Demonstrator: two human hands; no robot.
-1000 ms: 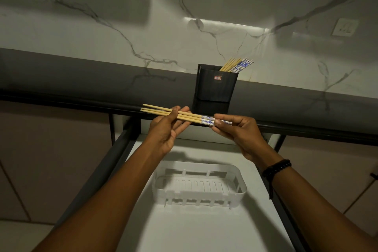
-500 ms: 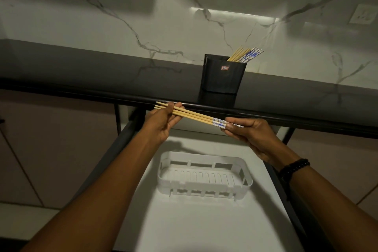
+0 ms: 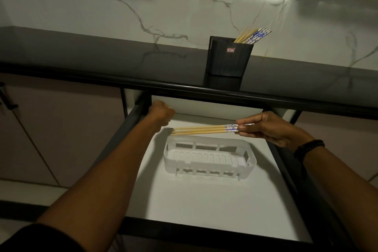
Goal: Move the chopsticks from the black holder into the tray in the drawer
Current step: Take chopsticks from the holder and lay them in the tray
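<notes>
Though level, chopsticks (image 3: pixel 204 130) off left hand (image 3: pixel 161 111).

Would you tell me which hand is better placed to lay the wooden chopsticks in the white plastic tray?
Right: the right hand pinches the wooden chopsticks near the white plastic tray; the left hand, curled, holds nothing.

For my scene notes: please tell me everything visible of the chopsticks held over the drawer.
The held chopsticks are a bundle of pale, wooden-looking sticks with blue-and-white patterned ends. The right hand pinches those ends; the thin tips point left, unsupported. They lie almost level over the back rim of the white tray, apparently clear of it.
</notes>
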